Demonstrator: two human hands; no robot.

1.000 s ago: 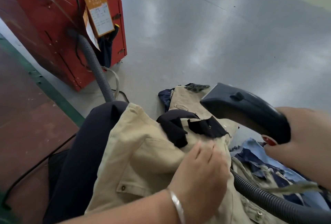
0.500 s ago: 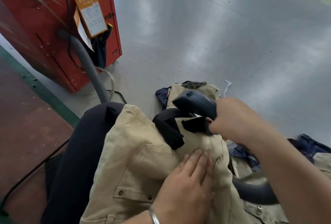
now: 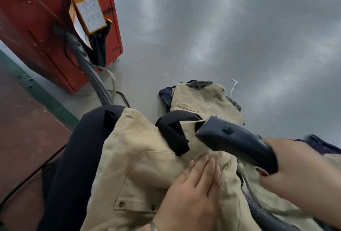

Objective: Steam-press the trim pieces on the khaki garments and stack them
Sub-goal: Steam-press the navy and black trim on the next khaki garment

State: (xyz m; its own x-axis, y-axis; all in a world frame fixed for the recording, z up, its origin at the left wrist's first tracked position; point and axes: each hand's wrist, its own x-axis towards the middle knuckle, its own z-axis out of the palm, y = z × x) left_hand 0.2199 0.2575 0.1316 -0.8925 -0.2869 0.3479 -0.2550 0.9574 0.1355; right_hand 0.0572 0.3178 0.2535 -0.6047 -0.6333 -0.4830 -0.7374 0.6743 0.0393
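Steamer over the khaki garment

Right grip (image 3: 299, 171) wraps the steamer (image 3: 238, 144) handle; left grip (image 3: 191, 192), fingers straight, presses the garment (image 3: 140, 166) — black trim (image 3: 171, 134) just beyond it, under the nozzle.

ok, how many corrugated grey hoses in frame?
2. One hose runs from the red cabinet down behind the knee. The other hose trails at bottom right, below the steamer. Whether they join out of view can't be told.
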